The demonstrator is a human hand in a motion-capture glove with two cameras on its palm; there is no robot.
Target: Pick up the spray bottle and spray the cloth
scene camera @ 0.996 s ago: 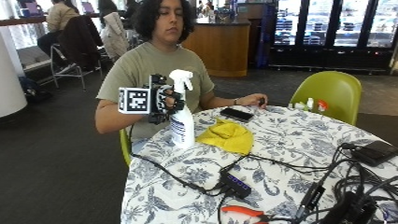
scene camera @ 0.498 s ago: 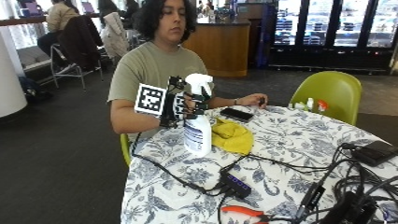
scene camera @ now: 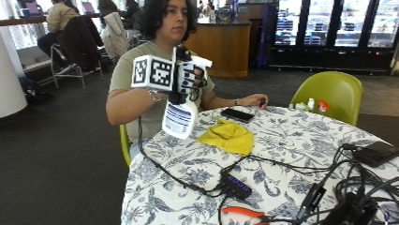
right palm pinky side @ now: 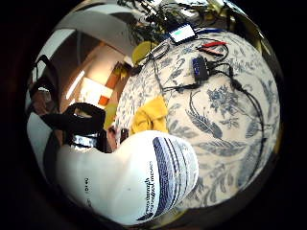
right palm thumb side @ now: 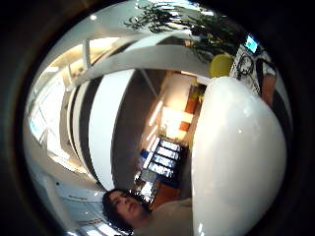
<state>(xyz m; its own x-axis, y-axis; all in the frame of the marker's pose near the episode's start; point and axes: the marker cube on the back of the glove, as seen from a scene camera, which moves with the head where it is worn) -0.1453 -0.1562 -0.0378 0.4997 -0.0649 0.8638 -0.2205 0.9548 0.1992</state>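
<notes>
the gloved right hand (scene camera: 187,77) has its fingers wrapped round the neck of the white spray bottle (scene camera: 180,117), holding it in the air above the near edge of the floral surface (scene camera: 293,154). the bottle's long axis tilts, base toward the yellow cloth (scene camera: 229,136) lying just beside. its blue-striped label is too blurred to read.

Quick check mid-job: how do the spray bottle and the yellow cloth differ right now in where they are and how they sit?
The spray bottle is up in the air, gripped by the gloved right hand; the yellow cloth lies on the table. The bottle is white, rigid and tilted; the cloth is yellow, soft and crumpled. The bottle is held beside the cloth, apart from it. Both are near the table's edge by the person.
</notes>
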